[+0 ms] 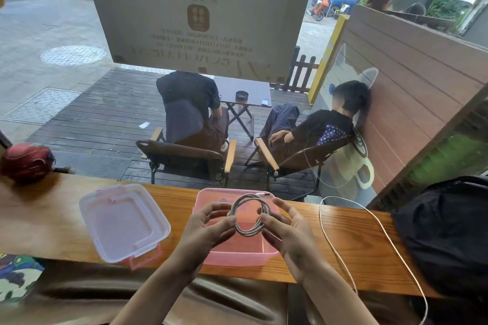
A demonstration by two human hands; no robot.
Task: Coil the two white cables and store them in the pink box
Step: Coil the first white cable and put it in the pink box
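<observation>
- Both hands hold 1 coiled white cable (247, 215) directly above the open pink box (237, 256), presumably so it can drop straight in.
- The left hand (211, 227) pinches the coil's left side; the right hand (287, 232) pinches its right side, the other fingers spread.
- The second white cable (369, 221) lies loose across the wooden counter (39, 219), uncoiled.
- The translucent lid (124, 221) rests left of the box, out of the way.
- The coil is thin, smooth, round.

Both forearms are bare to the frame's lower edge, no sleeves showing, and the left hand (204, 229) and right hand (289, 240) wear no rings or gloves.
</observation>
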